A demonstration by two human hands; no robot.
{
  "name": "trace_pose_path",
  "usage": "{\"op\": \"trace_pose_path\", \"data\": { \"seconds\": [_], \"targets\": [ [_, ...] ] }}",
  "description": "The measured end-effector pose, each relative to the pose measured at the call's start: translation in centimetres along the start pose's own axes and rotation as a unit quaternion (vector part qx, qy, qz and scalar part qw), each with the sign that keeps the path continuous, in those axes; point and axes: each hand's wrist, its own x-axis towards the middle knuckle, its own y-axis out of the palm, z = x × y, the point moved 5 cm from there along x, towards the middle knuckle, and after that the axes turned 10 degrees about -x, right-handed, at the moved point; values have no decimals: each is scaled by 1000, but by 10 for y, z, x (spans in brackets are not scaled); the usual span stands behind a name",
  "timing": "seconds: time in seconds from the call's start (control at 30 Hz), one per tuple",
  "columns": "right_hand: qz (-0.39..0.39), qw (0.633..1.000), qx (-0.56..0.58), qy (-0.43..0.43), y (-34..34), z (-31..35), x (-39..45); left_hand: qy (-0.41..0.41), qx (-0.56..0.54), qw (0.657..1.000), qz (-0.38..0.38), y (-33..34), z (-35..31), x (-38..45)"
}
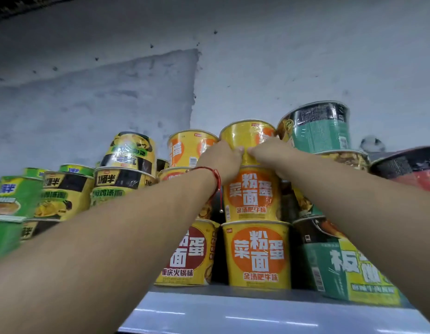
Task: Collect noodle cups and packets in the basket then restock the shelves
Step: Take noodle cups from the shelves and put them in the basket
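I have both arms extended upward toward the shelf (233, 307). My left hand (221, 162) and my right hand (269, 153) grip the top yellow cup (245, 137) from opposite sides, fingers curled around its lower wall, thumbs nearly meeting at the front. That cup sits on top of a column of two more yellow noodle cups: the middle yellow cup (252, 194) directly beneath it and the bottom yellow cup (257, 254) standing on the shelf. A red string bracelet (215, 177) circles my left wrist. Just left of the column stands a yellow cup with a dark red label (189, 254), with further orange-and-yellow cups (189, 148) stacked above it. To the right, a green cup (344, 261) stands on the shelf, and another green-and-black cup (320, 128) sits at the top of that stack, just beside my right hand. Far left, green and yellow-black cups (64, 194) are stacked, blurred. A grey wall (209, 56) rises behind everything.
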Motion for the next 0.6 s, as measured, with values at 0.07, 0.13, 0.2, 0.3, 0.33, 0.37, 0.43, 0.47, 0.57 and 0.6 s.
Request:
{"op": "trace_pose_path", "data": {
  "seconds": [0.07,0.13,0.2,0.3,0.33,0.37,0.43,0.47,0.57,0.6],
  "targets": [
    [0,1000,17,-4,3,0,0,9,19,1000,-2,2,-1,-3],
    [-6,999,38,-9,4,4,-5,28,32,999,-6,-4,-2,-9],
    [-56,997,47,-32,-2,10,-21,58,46,997,-6,-20,-6,-22],
    [-164,971,55,-168,-1,30,-74,98,91,991,-7,-66,5,-60],
    [-160,959,81,-222,8,39,-98,102,100,990,-13,-86,17,-80],
    [-135,949,110,-264,21,47,-123,104,111,988,-18,-107,32,-105],
    [-48,934,155,-318,61,63,-174,107,138,984,-23,-151,69,-170],
    [8,924,175,-340,86,73,-202,99,151,983,-18,-172,90,-208],
    [188,875,220,-388,174,106,-303,8,220,976,6,-234,158,-343],
    [248,855,222,-398,206,117,-340,-42,243,969,22,-253,180,-391]
  ]
}}
